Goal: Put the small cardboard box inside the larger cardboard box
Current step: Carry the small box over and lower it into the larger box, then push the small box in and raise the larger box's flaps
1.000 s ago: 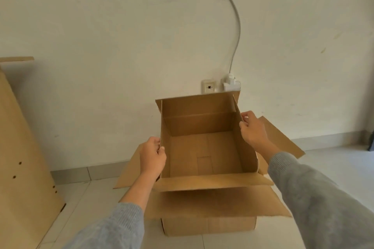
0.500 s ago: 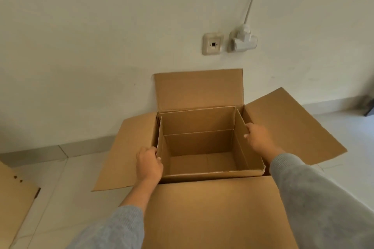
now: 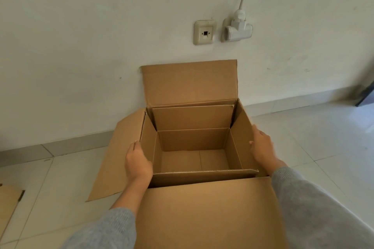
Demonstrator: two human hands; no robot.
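Small box seated in big box

Small box is sitting inside the larger box, open side up. Left hand is gripping its left wall; right hand is lying flat against its right wall, fingers extended.

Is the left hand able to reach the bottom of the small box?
Probably yes. The left hand rests on the small box's left wall, the top is open, and nothing lies on its bottom.
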